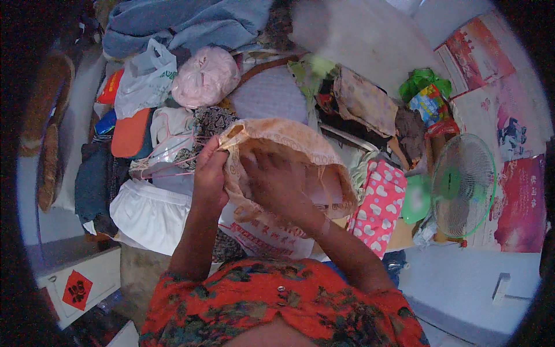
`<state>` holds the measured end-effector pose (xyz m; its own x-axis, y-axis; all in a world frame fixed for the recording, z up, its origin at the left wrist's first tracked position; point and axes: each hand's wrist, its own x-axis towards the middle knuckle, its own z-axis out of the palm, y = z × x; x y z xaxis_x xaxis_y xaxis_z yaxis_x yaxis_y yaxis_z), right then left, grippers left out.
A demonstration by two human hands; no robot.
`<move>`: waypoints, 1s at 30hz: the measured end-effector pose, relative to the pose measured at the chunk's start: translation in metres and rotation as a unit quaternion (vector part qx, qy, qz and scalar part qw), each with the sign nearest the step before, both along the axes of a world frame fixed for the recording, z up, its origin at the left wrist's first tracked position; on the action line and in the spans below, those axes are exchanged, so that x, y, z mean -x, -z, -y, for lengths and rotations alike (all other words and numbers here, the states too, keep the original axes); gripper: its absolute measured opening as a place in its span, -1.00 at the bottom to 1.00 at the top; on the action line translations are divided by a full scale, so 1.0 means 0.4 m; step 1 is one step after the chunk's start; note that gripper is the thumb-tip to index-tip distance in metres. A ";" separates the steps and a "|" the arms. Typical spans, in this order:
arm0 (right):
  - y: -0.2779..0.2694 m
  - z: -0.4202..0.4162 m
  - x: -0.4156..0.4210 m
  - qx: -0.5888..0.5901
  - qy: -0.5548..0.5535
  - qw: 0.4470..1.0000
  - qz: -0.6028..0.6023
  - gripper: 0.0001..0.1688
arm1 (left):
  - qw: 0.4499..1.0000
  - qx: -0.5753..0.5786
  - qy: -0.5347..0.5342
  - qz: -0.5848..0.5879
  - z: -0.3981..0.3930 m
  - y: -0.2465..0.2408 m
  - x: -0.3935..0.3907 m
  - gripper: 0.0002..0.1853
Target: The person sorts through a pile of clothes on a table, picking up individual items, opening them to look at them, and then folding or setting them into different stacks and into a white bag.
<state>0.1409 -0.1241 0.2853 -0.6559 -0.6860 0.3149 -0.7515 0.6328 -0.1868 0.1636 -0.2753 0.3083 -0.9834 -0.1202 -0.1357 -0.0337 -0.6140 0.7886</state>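
Observation:
My left hand (pixel 210 173) pinches the gathered edge of a peach patterned cloth item (pixel 295 136), possibly a garment, between thumb and fingers. Its wide mouth hangs toward the right. Into that mouth reaches my right hand (pixel 273 184), palm down, its fingers against the inner cloth; blur and shadow hide whether they grip it. Just left of my left hand lie pink clothes hangers (pixel 169 173). White shorts (pixel 149 212) with a gathered waistband are spread below them. Under the peach cloth is a white plastic bag (pixel 269 240) with red writing.
A pink heart-print cloth (pixel 381 199) lies right of my hands, near a green-rimmed fan (pixel 464 186). Beyond are a tied pink bag (pixel 206 78), a white carrier bag (pixel 147 82) and a fabric-covered box (pixel 364 99). An orange item (pixel 130 132) and dark folded clothes (pixel 95 182) lie left.

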 end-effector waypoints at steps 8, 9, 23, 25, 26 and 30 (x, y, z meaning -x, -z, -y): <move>0.018 0.082 0.103 -0.197 0.001 0.929 0.312 -0.43 | 0.987 0.161 -0.002 0.011 -0.013 0.059 -0.038 -0.71; 0.032 0.079 0.099 -0.096 0.020 0.964 0.249 -0.44 | 0.994 0.104 -0.015 0.011 -0.019 0.049 -0.039 -0.71; 0.135 -0.362 -0.266 0.075 0.200 0.969 0.121 -0.43 | 0.990 0.088 -0.074 0.077 -0.011 0.019 -0.030 -0.65; 0.131 -0.375 -0.277 0.066 0.166 0.973 0.143 -0.50 | 0.989 0.083 -0.075 0.093 -0.011 0.005 -0.038 -0.62; 0.117 -0.381 -0.255 0.063 0.144 0.975 0.155 -0.53 | 0.991 0.083 -0.074 0.080 -0.008 0.009 -0.040 -0.61; 0.106 -0.409 -0.240 0.027 0.090 0.980 0.174 -0.60 | 0.991 0.112 -0.068 0.013 0.004 0.025 -0.074 -0.58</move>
<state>0.2368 0.0396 0.2428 -0.8394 -0.5372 0.0832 -0.5130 0.7322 -0.4479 0.1933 -0.2768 0.2981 -0.9523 -0.2822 -0.1164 0.0149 -0.4239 0.9056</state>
